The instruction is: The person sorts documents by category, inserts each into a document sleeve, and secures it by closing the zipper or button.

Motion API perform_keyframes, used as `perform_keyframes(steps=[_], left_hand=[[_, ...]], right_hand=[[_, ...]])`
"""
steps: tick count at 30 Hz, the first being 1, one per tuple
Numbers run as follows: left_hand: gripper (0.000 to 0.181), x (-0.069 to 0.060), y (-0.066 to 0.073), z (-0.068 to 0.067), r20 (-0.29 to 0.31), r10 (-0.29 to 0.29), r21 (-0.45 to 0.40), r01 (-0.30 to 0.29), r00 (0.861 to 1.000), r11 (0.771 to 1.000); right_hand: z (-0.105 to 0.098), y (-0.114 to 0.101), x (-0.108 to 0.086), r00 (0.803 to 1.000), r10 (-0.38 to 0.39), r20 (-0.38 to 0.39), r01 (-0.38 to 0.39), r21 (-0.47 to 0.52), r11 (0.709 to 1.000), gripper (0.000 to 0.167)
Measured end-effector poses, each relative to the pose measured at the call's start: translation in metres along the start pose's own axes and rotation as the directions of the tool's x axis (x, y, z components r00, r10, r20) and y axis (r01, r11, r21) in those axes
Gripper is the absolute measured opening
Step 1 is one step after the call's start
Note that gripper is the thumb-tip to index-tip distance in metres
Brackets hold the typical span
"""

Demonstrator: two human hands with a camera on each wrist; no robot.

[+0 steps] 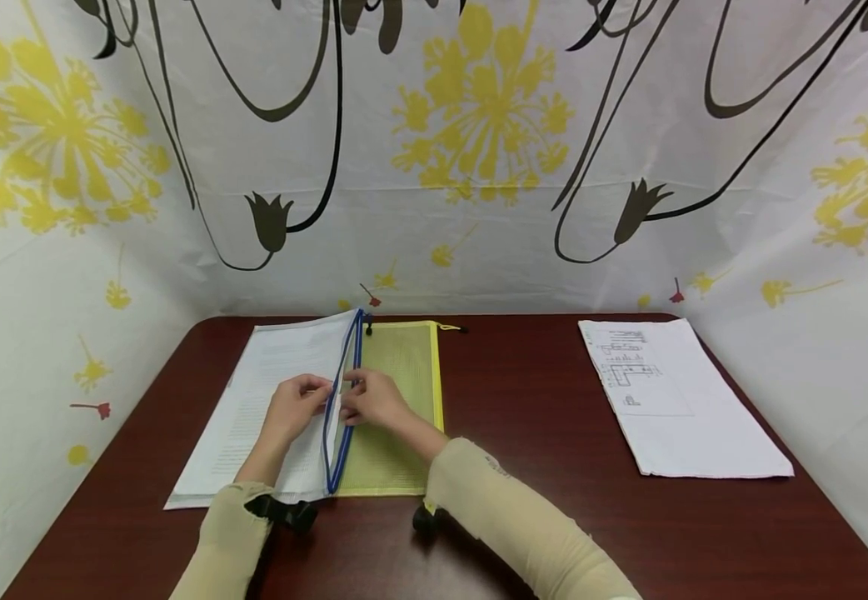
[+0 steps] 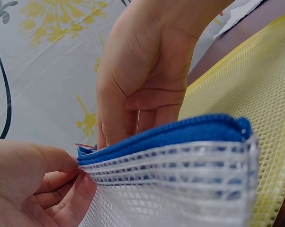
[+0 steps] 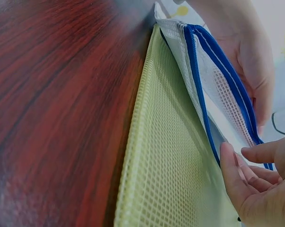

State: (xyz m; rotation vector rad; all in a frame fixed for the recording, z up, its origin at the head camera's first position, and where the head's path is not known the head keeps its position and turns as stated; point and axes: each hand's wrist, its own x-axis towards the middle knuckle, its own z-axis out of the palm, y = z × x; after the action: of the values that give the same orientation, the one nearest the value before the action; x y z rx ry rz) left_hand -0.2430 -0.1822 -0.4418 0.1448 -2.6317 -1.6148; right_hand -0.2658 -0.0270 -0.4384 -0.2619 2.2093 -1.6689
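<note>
- The left hand [image 1: 295,408] pinches the blue zip edge [image 2: 166,135] of a white mesh pouch [image 2: 175,172], thumb against fingers.
- The right hand [image 1: 377,400] is half curled at the pouch's open mouth; I cannot tell whether it grips the lip, the contents or neither.
- To work well here, I'd keep the left pinch steady and the two lips spread, and let the right fingers move gently so no paper creases or snags on the zip teeth.
- The pouch lies left of centre on the dark red table [image 1: 524,400], its raised zip edge beside a yellow mesh pouch [image 1: 396,467].
- Only the right wrist view looks into the mouth, where something smooth and white [image 3: 218,113] shows; the left wrist view hides the right fingertips behind the zip.
- Only the head view shows the sheets with drawings [image 1: 704,408], well apart at the far right.
</note>
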Motion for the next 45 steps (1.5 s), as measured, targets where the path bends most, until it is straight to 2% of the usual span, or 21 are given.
perform_keyframes(steps=[18, 45], left_hand=[[0.022, 0.002, 0.000, 0.005, 0.015, -0.012, 0.023, 0.012, 1.000, 1.000], [0.018, 0.005, -0.006, 0.013, 0.032, -0.010, 0.189, 0.004, 0.999, 0.982]], right_hand=[[-0.016, 0.006, -0.002, 1.000, 0.021, -0.007, -0.021, 0.011, 1.000, 0.030], [-0.027, 0.017, -0.006, 0.999, 0.038, -0.020, -0.036, 0.066, 0.997, 0.028]])
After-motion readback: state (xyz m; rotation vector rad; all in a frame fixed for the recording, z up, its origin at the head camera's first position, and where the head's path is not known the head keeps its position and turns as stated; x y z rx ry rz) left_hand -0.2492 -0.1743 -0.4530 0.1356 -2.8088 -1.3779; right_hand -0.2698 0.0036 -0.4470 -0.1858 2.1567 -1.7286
